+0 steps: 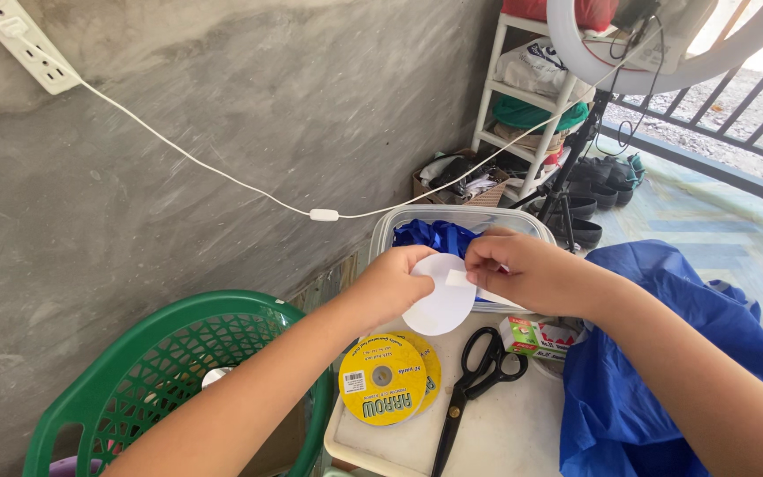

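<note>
My left hand [390,284] holds a white paper circle [439,307] by its left edge, above the white table [514,433]. My right hand [523,269] pinches a small strip of pale tape [457,278] against the top of the circle. Below the hands lie two overlapping yellow tape rolls [386,380] and black scissors [474,375]. A small green and red box [536,336] sits to the right of the scissors.
A clear plastic tub [399,225] with blue fabric stands behind the hands. Blue cloth [655,380] is heaped at the right. A green plastic basket [169,371] stands at the left, against a grey concrete wall. A white shelf, shoes and a tripod stand farther back.
</note>
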